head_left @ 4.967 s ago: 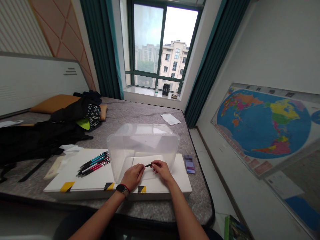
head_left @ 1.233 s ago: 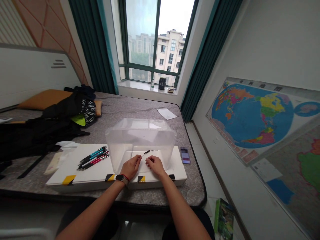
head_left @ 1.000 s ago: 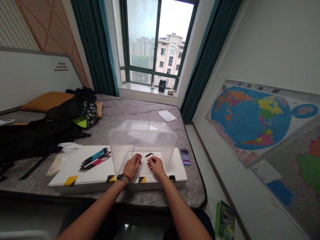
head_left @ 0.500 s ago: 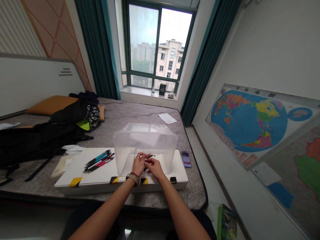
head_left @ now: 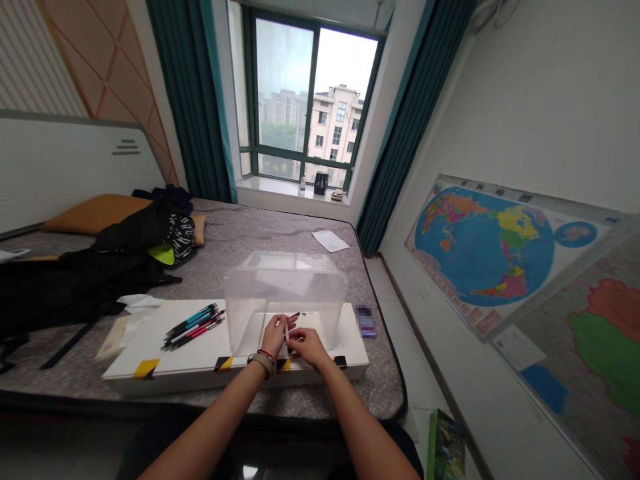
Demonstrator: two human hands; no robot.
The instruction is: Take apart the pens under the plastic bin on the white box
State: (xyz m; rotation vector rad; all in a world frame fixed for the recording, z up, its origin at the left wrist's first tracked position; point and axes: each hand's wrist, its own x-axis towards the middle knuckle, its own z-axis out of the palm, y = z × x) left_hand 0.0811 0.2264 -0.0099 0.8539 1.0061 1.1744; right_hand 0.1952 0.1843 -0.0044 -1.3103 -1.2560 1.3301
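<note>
My left hand [head_left: 274,335] and my right hand [head_left: 307,347] are close together at the front of a translucent plastic bin [head_left: 240,320]. Both have their fingers pinched round a slim pen part [head_left: 287,333], pale with a dark lower end, held roughly upright between them. From the left fingers a thin dark pen piece [head_left: 295,315] also sticks out to the right. Fingers partly cover these parts. To the left, several pens [head_left: 194,327] in blue, red and black lie in a pile on the white box [head_left: 150,347].
The white box rests on a grey mattress [head_left: 280,233]. A phone-like thing [head_left: 367,323], partly pixelated, lies right of it. Tissue [head_left: 140,303] and black clothing [head_left: 100,280] are at the left. A white sheet of paper [head_left: 331,241] lies behind the bin.
The pale part between my hands now shows more clearly. My right hand has shifted slightly down and left in view, and the whole view has moved a little. The pens still lie in their pile.
</note>
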